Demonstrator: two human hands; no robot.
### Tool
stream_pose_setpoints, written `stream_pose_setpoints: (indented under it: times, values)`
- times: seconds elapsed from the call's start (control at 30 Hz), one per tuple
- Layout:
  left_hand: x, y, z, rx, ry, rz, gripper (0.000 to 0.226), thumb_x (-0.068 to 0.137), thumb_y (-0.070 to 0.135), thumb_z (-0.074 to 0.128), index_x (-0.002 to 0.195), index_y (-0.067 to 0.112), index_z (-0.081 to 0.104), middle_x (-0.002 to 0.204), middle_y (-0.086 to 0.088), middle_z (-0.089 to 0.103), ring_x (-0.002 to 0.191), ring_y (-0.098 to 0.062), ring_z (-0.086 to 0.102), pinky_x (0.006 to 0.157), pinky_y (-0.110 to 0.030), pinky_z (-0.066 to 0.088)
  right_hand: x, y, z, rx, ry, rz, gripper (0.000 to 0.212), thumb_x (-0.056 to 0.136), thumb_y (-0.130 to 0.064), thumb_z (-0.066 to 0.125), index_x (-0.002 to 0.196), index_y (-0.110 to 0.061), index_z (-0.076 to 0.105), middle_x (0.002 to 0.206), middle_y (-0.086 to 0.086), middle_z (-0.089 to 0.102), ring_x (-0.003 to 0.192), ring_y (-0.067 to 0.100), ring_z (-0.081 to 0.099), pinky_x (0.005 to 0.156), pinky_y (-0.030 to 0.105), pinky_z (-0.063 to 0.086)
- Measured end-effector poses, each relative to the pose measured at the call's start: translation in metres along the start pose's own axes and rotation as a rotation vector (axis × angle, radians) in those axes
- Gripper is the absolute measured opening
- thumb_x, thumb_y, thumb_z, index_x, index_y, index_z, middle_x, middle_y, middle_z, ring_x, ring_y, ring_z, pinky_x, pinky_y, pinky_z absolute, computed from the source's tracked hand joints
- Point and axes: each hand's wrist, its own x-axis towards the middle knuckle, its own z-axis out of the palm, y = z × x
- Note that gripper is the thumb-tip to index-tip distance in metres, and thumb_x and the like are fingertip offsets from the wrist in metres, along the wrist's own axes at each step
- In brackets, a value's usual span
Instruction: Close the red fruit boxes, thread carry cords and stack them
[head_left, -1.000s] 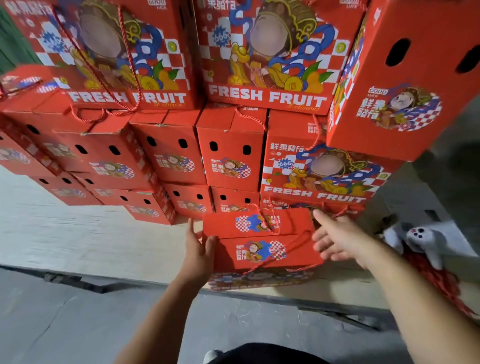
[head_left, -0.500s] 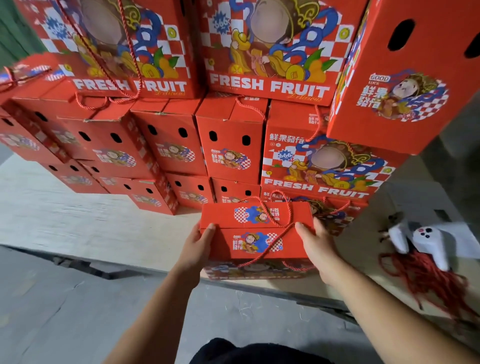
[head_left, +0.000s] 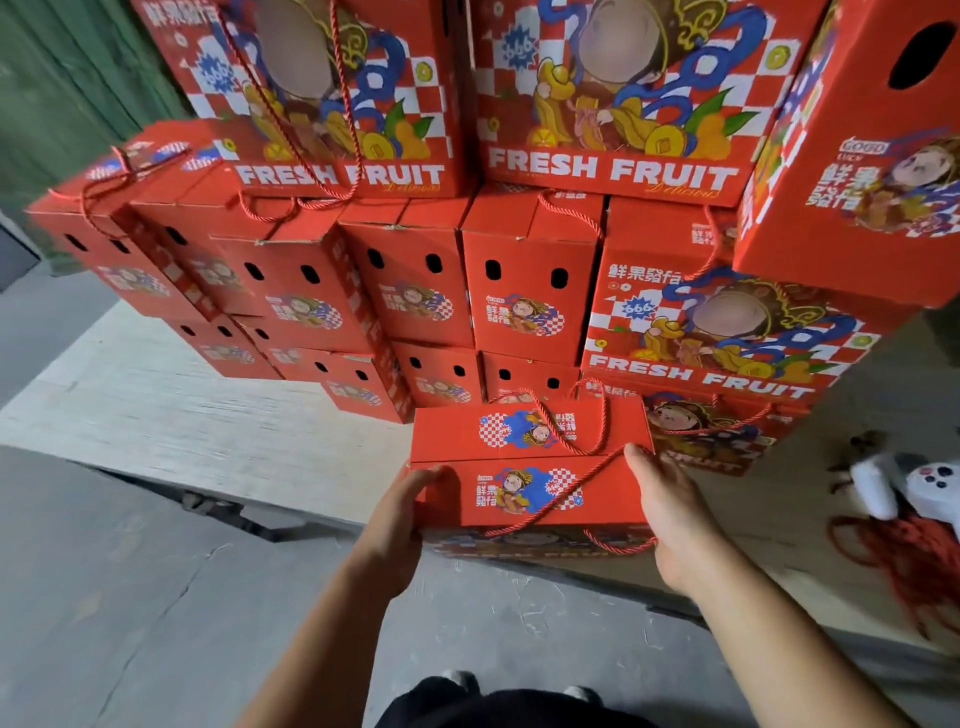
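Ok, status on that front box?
Left hand and right hand grip the box by its ends. Closed, cord threaded. Stack close behind, nothing blocking.

The wall of stacked red boxes (head_left: 524, 291) blocks everything from ten to two o'clock. Open pallet board (head_left: 171, 415) lies at nine o'clock. At three o'clock a white controller (head_left: 935, 486) and loose red cords (head_left: 898, 566) clutter the surface.
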Motion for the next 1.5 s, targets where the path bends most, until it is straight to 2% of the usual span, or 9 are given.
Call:
stream_pose_setpoints:
  times: [0.13, 0.23, 0.47, 0.67, 0.83, 1.0, 1.13, 1.33, 1.5]
  values:
    - [-0.002, 0.023, -0.063, -0.057, 0.098, 0.045, 0.026, 0.098, 0.017, 0.056, 0.117, 0.002, 0.066, 0.083, -0.015, 0.076, 0.067, -0.024, 0.074, 0.055, -0.026, 0.057, -0.020, -0.010, 0.066, 0.027, -0.096, -0.068, 0.016, 0.098, -0.043, 0.064, 0.106, -0.056, 0.064, 0.109, -0.018, 0.074, 0.098, 0.010, 0.071, 0.075, 0.031, 0.055]
    - [0.001, 0.046, -0.121, -0.075, 0.116, 0.093, 0.026, 0.096, 0.017, 0.058, 0.117, 0.006, 0.068, 0.083, -0.012, 0.076, 0.067, -0.022, 0.073, 0.056, -0.025, 0.057, -0.033, -0.012, 0.128, 0.002, -0.152, -0.100, 0.030, 0.096, -0.037, 0.066, 0.122, -0.050, 0.063, 0.113, -0.016, 0.074, 0.103, 0.013, 0.070, 0.083, 0.035, 0.055]
    - [0.005, 0.115, -0.280, -0.032, 0.085, 0.186, 0.046, 0.085, 0.026, 0.062, 0.130, 0.021, 0.069, 0.124, -0.017, 0.074, 0.114, -0.038, 0.071, 0.090, -0.046, 0.061, -0.058, -0.012, 0.300, -0.046, -0.237, -0.137, 0.026, 0.096, -0.033, 0.064, 0.113, -0.053, 0.066, 0.107, -0.013, 0.077, 0.104, 0.018, 0.072, 0.097, 0.046, 0.056]
    - [0.007, 0.165, -0.406, -0.039, 0.165, 0.217, 0.057, 0.073, 0.033, 0.073, 0.130, 0.030, 0.069, 0.128, -0.013, 0.074, 0.116, -0.037, 0.071, 0.101, -0.049, 0.057, -0.079, -0.014, 0.438, -0.090, -0.344, -0.161, 0.038, 0.097, -0.024, 0.065, 0.119, -0.055, 0.062, 0.111, -0.023, 0.074, 0.102, 0.003, 0.071, 0.091, 0.034, 0.053]
    - [0.030, 0.209, -0.473, -0.064, 0.266, 0.209, 0.048, 0.082, 0.030, 0.068, 0.129, 0.025, 0.072, 0.123, -0.012, 0.076, 0.108, -0.033, 0.075, 0.081, -0.039, 0.064, -0.078, -0.022, 0.519, -0.142, -0.431, -0.149, 0.044, 0.096, -0.025, 0.065, 0.120, -0.061, 0.057, 0.113, -0.026, 0.072, 0.101, -0.003, 0.068, 0.090, 0.032, 0.050]
    - [0.066, 0.251, -0.525, 0.028, 0.283, 0.206, 0.042, 0.087, 0.031, 0.067, 0.127, 0.025, 0.072, 0.126, -0.014, 0.074, 0.115, -0.037, 0.072, 0.110, -0.054, 0.050, -0.052, -0.037, 0.588, -0.194, -0.501, -0.128, 0.053, 0.096, -0.027, 0.064, 0.132, -0.060, 0.045, 0.117, -0.032, 0.067, 0.109, -0.005, 0.063, 0.095, 0.030, 0.047]
    - [0.080, 0.260, -0.586, -0.105, 0.344, 0.187, 0.041, 0.088, 0.025, 0.073, 0.129, 0.022, 0.072, 0.132, -0.015, 0.071, 0.119, -0.032, 0.071, 0.097, -0.045, 0.060, -0.035, -0.062, 0.654, -0.363, -0.670, -0.192, 0.068, 0.089, -0.034, 0.070, 0.143, -0.055, 0.035, 0.121, -0.034, 0.065, 0.109, -0.013, 0.060, 0.096, 0.022, 0.047]
    - [0.098, 0.265, -0.649, -0.385, 0.484, 0.220, 0.049, 0.099, 0.016, 0.058, 0.148, 0.012, 0.055, 0.141, -0.010, 0.067, 0.131, -0.023, 0.063, 0.101, -0.039, 0.056, -0.001, -0.115, 0.784, -0.641, -0.685, -0.391, 0.081, 0.076, -0.047, 0.064, 0.151, -0.032, 0.037, 0.138, -0.003, 0.062, 0.127, 0.020, 0.059, 0.111, 0.044, 0.046]
    - [0.138, 0.292, -0.604, -0.302, 0.334, 0.230, 0.066, 0.092, 0.022, 0.063, 0.155, 0.027, 0.042, 0.144, -0.003, 0.065, 0.122, -0.019, 0.066, 0.103, -0.037, 0.049, 0.027, -0.152, 0.865, -1.013, -0.433, -0.956, 0.052, 0.090, -0.046, 0.057, 0.139, -0.027, 0.060, 0.147, 0.001, 0.056, 0.143, 0.028, 0.038, 0.118, 0.044, 0.034]
